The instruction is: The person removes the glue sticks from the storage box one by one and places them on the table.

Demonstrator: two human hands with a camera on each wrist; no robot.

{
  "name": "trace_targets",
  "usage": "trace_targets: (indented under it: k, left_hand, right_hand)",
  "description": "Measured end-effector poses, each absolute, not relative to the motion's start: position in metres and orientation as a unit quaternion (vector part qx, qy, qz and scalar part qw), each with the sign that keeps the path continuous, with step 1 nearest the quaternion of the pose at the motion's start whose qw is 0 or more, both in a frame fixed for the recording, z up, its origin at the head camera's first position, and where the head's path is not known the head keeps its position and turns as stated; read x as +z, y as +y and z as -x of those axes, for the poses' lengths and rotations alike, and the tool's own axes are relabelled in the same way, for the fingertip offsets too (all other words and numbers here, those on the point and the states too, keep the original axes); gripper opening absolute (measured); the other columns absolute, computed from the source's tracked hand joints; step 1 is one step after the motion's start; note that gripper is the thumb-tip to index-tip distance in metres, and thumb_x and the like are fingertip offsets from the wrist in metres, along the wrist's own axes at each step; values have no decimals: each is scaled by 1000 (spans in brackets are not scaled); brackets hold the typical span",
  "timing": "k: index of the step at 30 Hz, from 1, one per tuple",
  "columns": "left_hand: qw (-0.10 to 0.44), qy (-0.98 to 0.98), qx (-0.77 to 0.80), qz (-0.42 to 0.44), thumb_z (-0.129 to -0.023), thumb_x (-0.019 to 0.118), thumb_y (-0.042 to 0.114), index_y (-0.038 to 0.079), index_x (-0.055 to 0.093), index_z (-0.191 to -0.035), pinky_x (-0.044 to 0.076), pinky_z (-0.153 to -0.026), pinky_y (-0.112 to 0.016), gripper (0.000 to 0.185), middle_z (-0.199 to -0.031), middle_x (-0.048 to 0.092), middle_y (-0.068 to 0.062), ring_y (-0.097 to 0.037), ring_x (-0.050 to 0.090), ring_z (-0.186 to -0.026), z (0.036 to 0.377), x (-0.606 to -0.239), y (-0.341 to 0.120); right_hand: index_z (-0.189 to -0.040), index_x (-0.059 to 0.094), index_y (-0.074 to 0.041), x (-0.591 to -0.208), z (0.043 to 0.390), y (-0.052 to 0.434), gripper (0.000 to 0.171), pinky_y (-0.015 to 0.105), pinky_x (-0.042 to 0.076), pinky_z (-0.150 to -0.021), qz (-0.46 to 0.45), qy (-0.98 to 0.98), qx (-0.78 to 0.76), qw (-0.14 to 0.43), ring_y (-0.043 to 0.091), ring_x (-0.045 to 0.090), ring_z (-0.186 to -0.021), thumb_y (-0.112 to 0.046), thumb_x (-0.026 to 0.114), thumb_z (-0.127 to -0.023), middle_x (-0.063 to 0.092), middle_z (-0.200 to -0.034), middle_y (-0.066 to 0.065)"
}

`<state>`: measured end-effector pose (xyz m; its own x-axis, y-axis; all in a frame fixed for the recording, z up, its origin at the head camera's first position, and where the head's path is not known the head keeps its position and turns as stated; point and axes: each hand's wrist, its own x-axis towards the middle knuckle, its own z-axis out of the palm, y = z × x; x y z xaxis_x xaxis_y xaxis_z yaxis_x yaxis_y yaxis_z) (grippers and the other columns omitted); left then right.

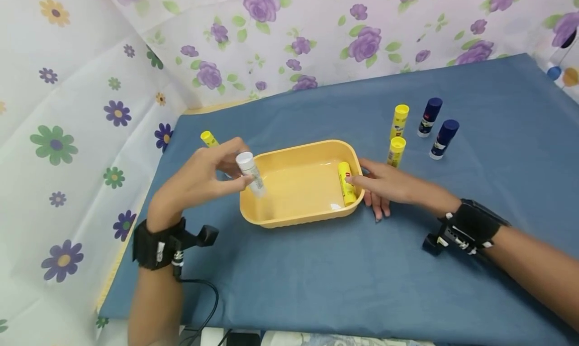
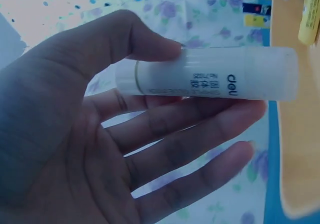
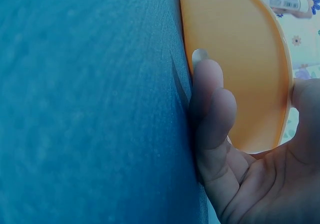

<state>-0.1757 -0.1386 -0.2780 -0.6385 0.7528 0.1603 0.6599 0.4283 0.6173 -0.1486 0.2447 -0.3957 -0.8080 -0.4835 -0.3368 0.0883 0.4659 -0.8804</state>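
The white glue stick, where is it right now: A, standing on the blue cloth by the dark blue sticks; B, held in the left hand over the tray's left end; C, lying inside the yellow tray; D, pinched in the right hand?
B: the left hand holds the white glue stick between thumb and fingers above the left end of the yellow tray.

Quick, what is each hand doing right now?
Left hand: fingers pinch a white glue stick over the yellow tray.
Right hand: holds nothing; fingers rest against the tray's right side, one by the yellow glue stick inside.
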Motion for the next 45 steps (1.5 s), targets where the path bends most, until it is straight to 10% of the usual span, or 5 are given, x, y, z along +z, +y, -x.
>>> trace_targets:
  k: [11, 26, 45]
  left_hand:
    - [-55, 907, 345, -236, -89, 75, 3, 11, 62, -110, 51, -78, -15, 26, -91, 69, 3, -9, 66, -82, 133, -286, -229]
    - [0, 937, 308, -167, -96, 72, 27, 11, 51, -101, 50, -77, -44, 27, -96, 74, -3, -26, 72, -94, 167, -346, -235]
    - [61, 932, 317, -163, -97, 70, 26, 9, 45, -104, 49, -82, -48, 31, -106, 69, -7, -35, 69, -107, 173, -360, -228]
  right_hand:
    - [-156, 20, -19, -396, 151, 239, 68, 47, 54, -47, 110, 812, -496, 286, 37, 66, -52, -51, 50, -104, 65, -78, 17]
    - [-154, 22, -17, -402, 150, 239, 66, 46, 54, -46, 107, 812, -500, 282, 36, 66, -52, -51, 49, -104, 66, -78, 17]
    - [-154, 23, -16, -398, 150, 242, 68, 44, 55, -48, 105, 817, -492, 282, 35, 67, -53, -53, 50, -103, 66, -78, 16]
